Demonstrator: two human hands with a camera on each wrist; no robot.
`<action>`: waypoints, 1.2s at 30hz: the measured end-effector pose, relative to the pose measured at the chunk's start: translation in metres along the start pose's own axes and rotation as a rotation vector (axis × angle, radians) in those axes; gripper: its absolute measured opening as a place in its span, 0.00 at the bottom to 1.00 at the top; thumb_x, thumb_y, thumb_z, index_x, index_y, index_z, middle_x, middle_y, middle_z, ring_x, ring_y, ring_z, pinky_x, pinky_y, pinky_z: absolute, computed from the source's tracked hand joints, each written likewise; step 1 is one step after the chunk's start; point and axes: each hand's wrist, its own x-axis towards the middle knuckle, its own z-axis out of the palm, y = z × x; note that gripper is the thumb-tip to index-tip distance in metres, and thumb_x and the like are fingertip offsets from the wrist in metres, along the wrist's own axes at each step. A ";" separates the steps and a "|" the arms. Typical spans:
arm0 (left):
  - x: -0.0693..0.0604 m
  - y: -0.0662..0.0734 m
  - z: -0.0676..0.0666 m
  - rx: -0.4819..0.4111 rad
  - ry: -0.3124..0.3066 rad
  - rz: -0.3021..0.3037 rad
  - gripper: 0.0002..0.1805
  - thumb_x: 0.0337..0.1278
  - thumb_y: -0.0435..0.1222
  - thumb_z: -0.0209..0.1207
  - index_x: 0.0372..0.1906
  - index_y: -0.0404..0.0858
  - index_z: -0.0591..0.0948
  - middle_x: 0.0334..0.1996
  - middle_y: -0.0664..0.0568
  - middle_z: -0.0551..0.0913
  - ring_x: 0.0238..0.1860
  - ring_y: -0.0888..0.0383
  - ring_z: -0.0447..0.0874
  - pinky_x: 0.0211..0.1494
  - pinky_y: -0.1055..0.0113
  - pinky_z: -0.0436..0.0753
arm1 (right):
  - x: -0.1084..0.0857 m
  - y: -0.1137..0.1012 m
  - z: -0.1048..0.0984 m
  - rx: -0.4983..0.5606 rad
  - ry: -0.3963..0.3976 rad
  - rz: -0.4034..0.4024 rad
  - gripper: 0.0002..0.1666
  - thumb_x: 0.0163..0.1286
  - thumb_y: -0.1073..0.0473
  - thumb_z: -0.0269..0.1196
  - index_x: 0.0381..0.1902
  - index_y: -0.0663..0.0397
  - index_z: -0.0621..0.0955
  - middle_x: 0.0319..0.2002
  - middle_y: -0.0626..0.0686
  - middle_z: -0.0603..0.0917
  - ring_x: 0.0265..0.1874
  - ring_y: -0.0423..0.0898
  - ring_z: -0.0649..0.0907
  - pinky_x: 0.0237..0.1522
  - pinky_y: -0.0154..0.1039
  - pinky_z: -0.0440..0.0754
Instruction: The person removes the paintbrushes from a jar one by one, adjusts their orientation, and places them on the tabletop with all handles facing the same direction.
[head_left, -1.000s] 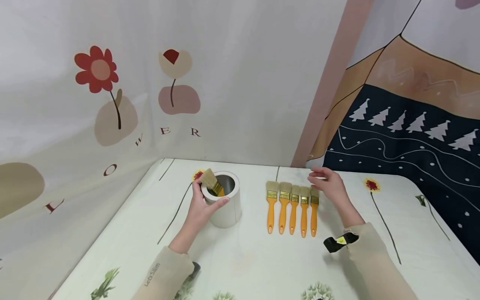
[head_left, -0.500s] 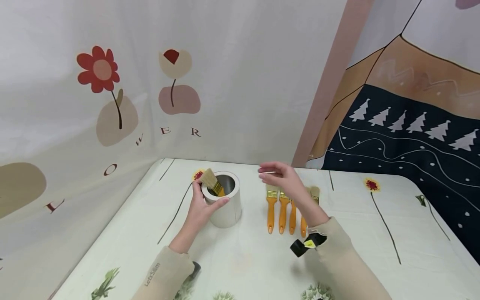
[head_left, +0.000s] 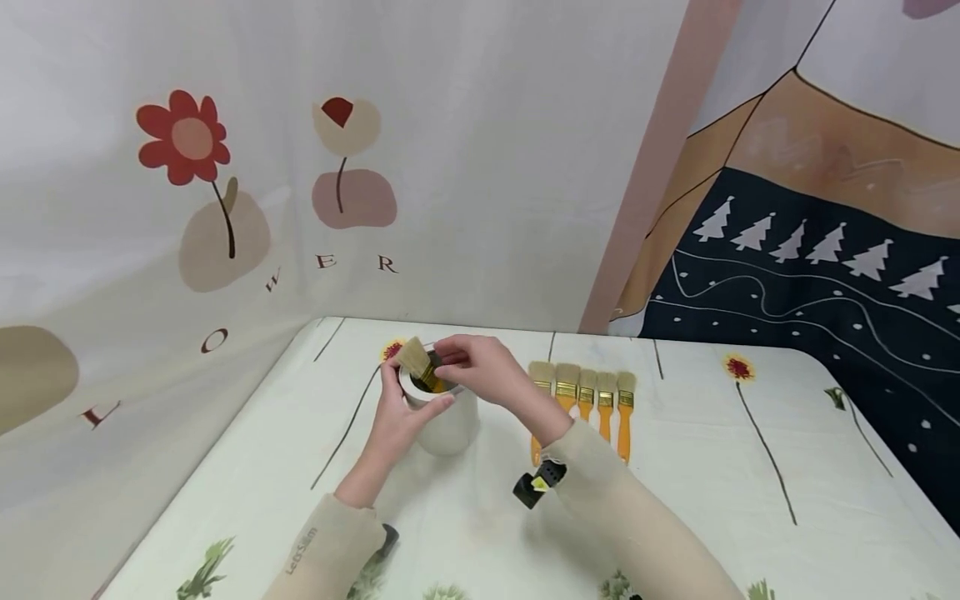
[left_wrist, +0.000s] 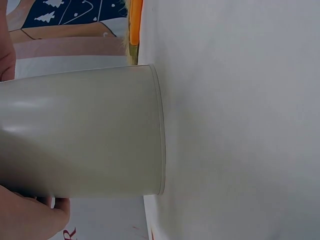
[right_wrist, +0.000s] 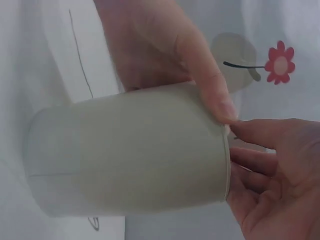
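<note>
A white cylindrical container (head_left: 447,432) stands upright on the table, and my left hand (head_left: 393,421) grips it round its side. Out of its mouth leans a paintbrush (head_left: 415,360), tan bristles up and tilted left, its handle mostly hidden inside. My right hand (head_left: 487,367) is at the container's mouth with fingers bent close beside the brush. In the right wrist view the right thumb is at the rim, while the other fingertips are hidden behind it, so whether they pinch the brush cannot be told. The left wrist view shows the container's smooth wall (left_wrist: 85,135).
Several paintbrushes (head_left: 626,408) with orange handles lie in a row right of the container, bristles away from me, partly covered by my right forearm. The table (head_left: 697,467) has a white flower-print cover. A printed curtain (head_left: 495,167) hangs behind it.
My right hand has moved left from beyond the row of brushes, over them, to the container's mouth. The left hand and the container have stayed in place.
</note>
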 end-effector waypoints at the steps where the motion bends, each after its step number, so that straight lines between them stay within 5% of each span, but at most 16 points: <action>1: 0.000 0.000 -0.001 -0.005 0.004 0.003 0.50 0.55 0.40 0.70 0.73 0.41 0.48 0.77 0.43 0.52 0.80 0.45 0.47 0.80 0.38 0.50 | 0.003 -0.003 0.002 -0.059 -0.016 -0.009 0.22 0.70 0.56 0.64 0.61 0.54 0.80 0.55 0.53 0.86 0.53 0.47 0.86 0.56 0.40 0.84; 7: 0.001 0.000 -0.001 -0.037 -0.010 -0.002 0.48 0.55 0.38 0.70 0.71 0.41 0.50 0.73 0.44 0.59 0.77 0.47 0.55 0.80 0.42 0.53 | 0.009 -0.010 0.008 -0.246 -0.054 -0.021 0.21 0.67 0.52 0.68 0.58 0.44 0.83 0.47 0.45 0.89 0.47 0.40 0.87 0.54 0.40 0.81; 19: 0.001 0.003 0.000 -0.046 -0.003 0.008 0.48 0.55 0.33 0.69 0.72 0.40 0.50 0.72 0.45 0.62 0.73 0.49 0.62 0.74 0.49 0.65 | 0.011 -0.001 0.005 -0.206 -0.034 -0.075 0.17 0.62 0.54 0.72 0.48 0.50 0.86 0.40 0.48 0.87 0.37 0.40 0.85 0.39 0.30 0.80; 27: 0.001 0.002 0.000 -0.042 -0.004 0.022 0.48 0.56 0.34 0.69 0.72 0.39 0.49 0.73 0.42 0.59 0.75 0.44 0.57 0.77 0.40 0.61 | 0.009 0.012 0.007 -0.004 0.035 -0.123 0.10 0.63 0.58 0.71 0.40 0.55 0.85 0.38 0.52 0.88 0.34 0.39 0.85 0.38 0.27 0.83; 36: 0.001 0.001 0.000 -0.007 0.011 0.022 0.48 0.55 0.36 0.70 0.72 0.40 0.50 0.74 0.43 0.58 0.76 0.45 0.58 0.78 0.41 0.58 | -0.005 0.010 -0.013 0.356 0.249 -0.138 0.13 0.67 0.61 0.67 0.47 0.61 0.84 0.47 0.61 0.86 0.48 0.51 0.87 0.49 0.42 0.87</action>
